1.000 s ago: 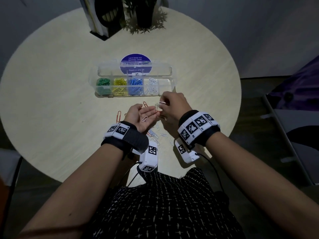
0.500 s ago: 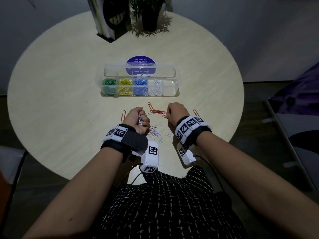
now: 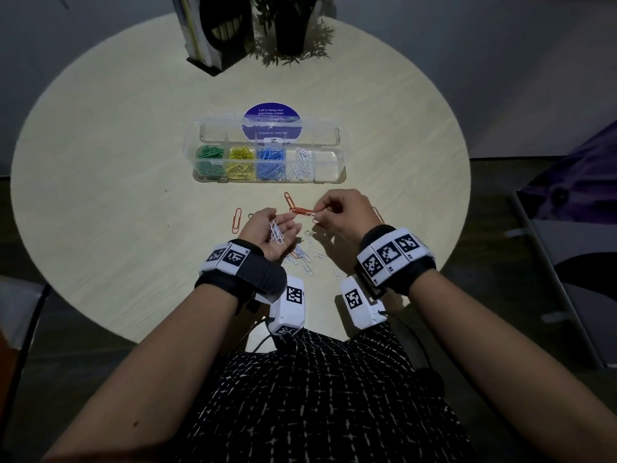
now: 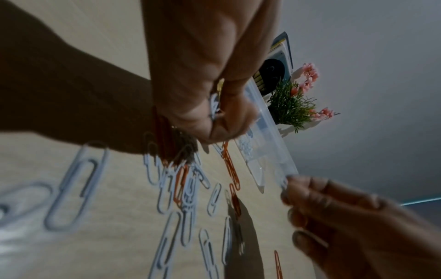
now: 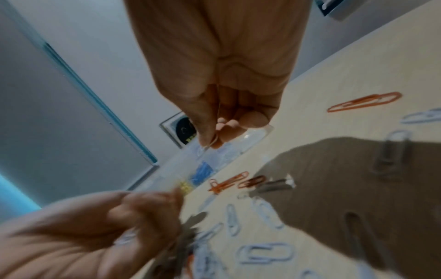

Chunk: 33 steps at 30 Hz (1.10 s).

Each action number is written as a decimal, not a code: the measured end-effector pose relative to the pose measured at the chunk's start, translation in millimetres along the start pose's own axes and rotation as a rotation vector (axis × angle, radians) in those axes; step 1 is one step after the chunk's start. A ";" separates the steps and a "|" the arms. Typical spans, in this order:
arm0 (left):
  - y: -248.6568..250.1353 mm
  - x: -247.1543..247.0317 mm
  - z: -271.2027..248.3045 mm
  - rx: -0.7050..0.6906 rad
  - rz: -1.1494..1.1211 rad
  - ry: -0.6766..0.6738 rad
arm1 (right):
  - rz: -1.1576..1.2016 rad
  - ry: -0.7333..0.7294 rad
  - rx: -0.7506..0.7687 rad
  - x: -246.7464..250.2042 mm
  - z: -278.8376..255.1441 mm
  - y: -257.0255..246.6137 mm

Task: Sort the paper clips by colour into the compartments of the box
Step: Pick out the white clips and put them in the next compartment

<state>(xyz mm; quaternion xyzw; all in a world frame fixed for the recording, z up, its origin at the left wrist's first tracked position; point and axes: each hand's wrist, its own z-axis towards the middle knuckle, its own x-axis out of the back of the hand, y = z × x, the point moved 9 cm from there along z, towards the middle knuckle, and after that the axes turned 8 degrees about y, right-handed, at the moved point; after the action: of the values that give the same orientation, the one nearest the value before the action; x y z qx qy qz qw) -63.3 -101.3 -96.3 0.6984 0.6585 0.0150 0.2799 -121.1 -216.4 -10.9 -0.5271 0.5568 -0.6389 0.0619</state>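
**Inspector:** At nine o'clock of the pile, the left hand point(image 3: 272, 233) lies palm up, fingers loosely cupped around white clips point(image 3: 276, 231).

**Assistant:** And at three o'clock?

**Inspector:** The right hand point(image 3: 344, 208) pinches one white clip point(image 3: 315, 213) between thumb and forefinger, above the orange clips point(image 3: 300, 209). Advise dropping it onto the palm, keeping the palm level.

**Assistant:** Destination?

**Inspector:** The box point(image 3: 335, 177), at twelve o'clock; white compartment point(image 3: 302, 163), fourth from left. Loose clips point(image 3: 305, 259) remain on the table point(image 3: 133, 195).

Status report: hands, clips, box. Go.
Left hand cupping white clips. Right hand pinching one white clip. Box open, end compartment empty. Orange clips loose, nothing blocking.
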 end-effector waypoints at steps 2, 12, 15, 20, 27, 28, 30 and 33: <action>-9.2 -10.2 -4.1 0.022 -0.029 -0.043 | 0.027 -0.037 0.066 -5.1 -4.1 -15.0; -11.4 5.1 -5.5 0.085 0.000 -0.035 | -0.469 -0.008 -0.074 -6.4 3.5 40.8; -7.4 9.5 -6.1 0.052 -0.042 -0.019 | -0.519 -0.048 -0.064 -18.3 -1.1 43.2; 2.6 18.5 -4.3 -0.053 -0.102 0.043 | -0.446 -0.011 -0.130 -10.9 -4.9 42.5; 6.6 35.5 -17.4 -0.140 -0.213 0.045 | -0.488 -0.058 -0.124 -31.3 -19.7 42.2; 6.8 37.9 -20.5 -0.149 -0.233 0.040 | -0.511 -0.066 -0.110 -33.9 -20.1 41.2; 5.3 45.8 -24.2 -0.163 -0.288 0.022 | -0.566 -0.103 -0.062 -40.4 -22.1 37.2; -4.7 56.8 -29.0 -0.159 -0.342 -0.003 | -0.654 -0.172 0.024 -47.3 -27.1 25.2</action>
<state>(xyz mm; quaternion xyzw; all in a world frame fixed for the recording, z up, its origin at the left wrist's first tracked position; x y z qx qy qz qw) -71.4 -38.0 -93.5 0.5519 0.7642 0.0181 0.3334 -133.4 -176.7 -54.3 -0.7291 0.3435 -0.5846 -0.0933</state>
